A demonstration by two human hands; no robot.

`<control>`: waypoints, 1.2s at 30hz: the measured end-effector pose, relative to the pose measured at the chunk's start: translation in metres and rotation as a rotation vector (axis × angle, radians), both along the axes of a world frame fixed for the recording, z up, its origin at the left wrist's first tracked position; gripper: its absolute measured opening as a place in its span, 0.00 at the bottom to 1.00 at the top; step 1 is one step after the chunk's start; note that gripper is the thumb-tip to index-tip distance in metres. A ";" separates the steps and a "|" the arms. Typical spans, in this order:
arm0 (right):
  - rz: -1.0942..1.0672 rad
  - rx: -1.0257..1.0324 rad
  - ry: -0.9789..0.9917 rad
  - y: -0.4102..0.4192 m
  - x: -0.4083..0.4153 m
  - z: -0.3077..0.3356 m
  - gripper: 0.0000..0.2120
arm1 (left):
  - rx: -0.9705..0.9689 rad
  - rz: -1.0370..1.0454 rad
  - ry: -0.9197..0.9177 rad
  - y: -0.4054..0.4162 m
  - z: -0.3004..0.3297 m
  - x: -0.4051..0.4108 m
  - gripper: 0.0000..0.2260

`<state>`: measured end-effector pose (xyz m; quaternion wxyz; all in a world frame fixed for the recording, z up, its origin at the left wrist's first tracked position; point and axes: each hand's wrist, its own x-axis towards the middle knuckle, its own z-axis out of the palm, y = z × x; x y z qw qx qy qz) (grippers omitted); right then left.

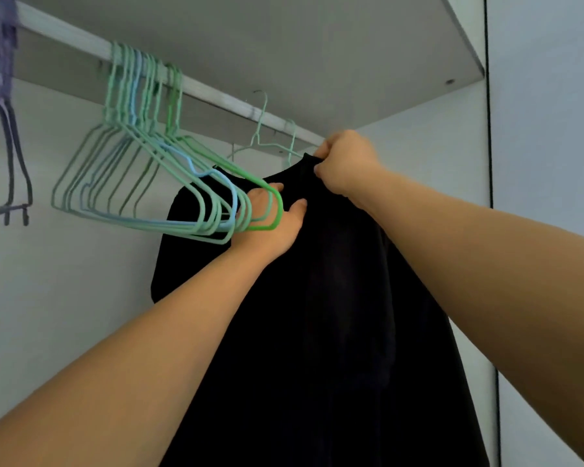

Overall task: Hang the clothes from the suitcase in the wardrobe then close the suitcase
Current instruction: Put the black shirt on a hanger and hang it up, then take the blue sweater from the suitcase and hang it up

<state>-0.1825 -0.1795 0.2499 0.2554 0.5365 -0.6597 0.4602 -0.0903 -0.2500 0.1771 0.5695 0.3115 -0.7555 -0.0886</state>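
- The black garment (334,298) hangs inside the wardrobe under the rail (213,92).
- The left hand (270,224) rests flat against it, fingers relaxed.
- The right hand (346,163) pinches its top edge.
- Green hangers (142,156) crowd the rail.

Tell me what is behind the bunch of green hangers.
Behind the green hangers show the black garment, the left hand and the wardrobe's back wall. The left fingertips are partly hidden by them.

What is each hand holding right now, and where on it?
Right hand pinches the black fabric garment at its top edge; left hand rests open against its upper front.
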 end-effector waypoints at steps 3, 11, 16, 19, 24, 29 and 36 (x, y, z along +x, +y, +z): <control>-0.022 0.051 0.044 -0.008 0.001 -0.013 0.13 | 0.023 -0.031 -0.048 -0.001 -0.005 0.001 0.26; 0.040 0.169 -0.053 0.001 -0.019 -0.038 0.21 | 0.078 -0.045 -0.079 0.000 -0.028 0.004 0.24; 0.216 0.148 -0.295 0.029 -0.037 -0.072 0.22 | 0.062 -0.029 -0.021 0.010 -0.046 -0.003 0.23; 0.330 0.168 -0.441 0.050 -0.042 -0.095 0.14 | 0.039 -0.041 0.052 0.026 -0.059 -0.015 0.21; 0.251 0.381 -0.511 0.097 -0.068 -0.155 0.20 | 0.034 -0.041 0.164 0.079 -0.100 -0.050 0.15; 0.124 0.448 -0.638 0.182 -0.106 -0.223 0.12 | 0.031 -0.150 0.185 0.153 -0.153 -0.098 0.09; -0.081 0.455 -0.865 0.380 -0.173 -0.322 0.12 | 0.359 -0.570 -0.051 0.318 -0.270 -0.188 0.05</control>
